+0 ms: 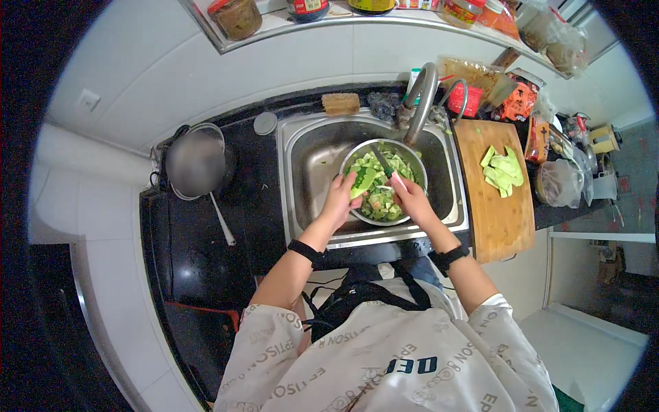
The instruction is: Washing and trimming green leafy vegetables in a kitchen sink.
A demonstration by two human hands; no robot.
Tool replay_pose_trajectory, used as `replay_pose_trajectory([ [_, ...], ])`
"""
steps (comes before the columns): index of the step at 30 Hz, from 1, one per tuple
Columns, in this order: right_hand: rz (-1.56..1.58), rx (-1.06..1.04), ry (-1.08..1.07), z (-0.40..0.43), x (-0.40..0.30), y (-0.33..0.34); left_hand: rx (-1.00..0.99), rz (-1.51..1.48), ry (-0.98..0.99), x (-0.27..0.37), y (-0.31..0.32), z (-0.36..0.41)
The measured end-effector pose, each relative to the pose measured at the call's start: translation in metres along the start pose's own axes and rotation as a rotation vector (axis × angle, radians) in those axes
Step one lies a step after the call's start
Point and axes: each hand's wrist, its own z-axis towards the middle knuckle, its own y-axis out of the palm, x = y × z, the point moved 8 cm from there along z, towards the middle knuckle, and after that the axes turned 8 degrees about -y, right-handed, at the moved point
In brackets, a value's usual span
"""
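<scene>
My left hand (341, 198) grips a piece of watermelon rind (363, 180), dark green skin with a pale green cut face, over the left side of a round metal bowl (423, 177). In my right hand (413, 200) is a small knife (382, 160) with a pinkish handle; its dark blade points up and to the left above the bowl. Many chopped pale and dark green rind pieces (383, 203) fill the bowl, which stands inside the stainless steel sink (314, 175). The blade and the held rind look apart.
A steel faucet (428, 98) arches over the bowl's upper right. Right of the sink, pale green peel strips (502, 171) lie on a wooden cutting board (497, 226). A pot (195, 162), blurred, stands at left. Behind the sink are a brown sponge (341, 104) and a round lid (265, 123).
</scene>
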Motion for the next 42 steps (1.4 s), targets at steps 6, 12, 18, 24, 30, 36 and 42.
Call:
replay_pose_trajectory([
  [6, -0.287, -0.052, -0.245, -0.032, -0.029, 0.008, 0.192, -0.037, -0.049, 0.001, -0.006, -0.011],
  [12, -0.475, -0.128, -0.29, -0.042, -0.045, 0.016, 0.198, 0.008, -0.065, -0.001, -0.003, -0.012],
  [18, -0.764, -0.077, -0.304, -0.046, -0.056, 0.017, 0.177, -0.031, -0.033, -0.001, 0.002, -0.018],
  [24, -0.911, 0.063, -0.469, -0.041, -0.05, 0.029, 0.184, -0.156, -0.018, -0.009, -0.004, -0.016],
  [30, -1.019, 0.106, -0.43, -0.023, -0.025, 0.042, 0.29, -0.161, -0.037, -0.022, -0.014, -0.016],
  [36, -1.019, 0.115, -0.345, -0.015, -0.018, 0.05, 0.307, -0.164, -0.031, -0.029, -0.03, -0.009],
  [42, -1.015, 0.064, -0.257, -0.012, -0.013, 0.052, 0.371, -0.086, -0.015, -0.031, -0.034, -0.01],
])
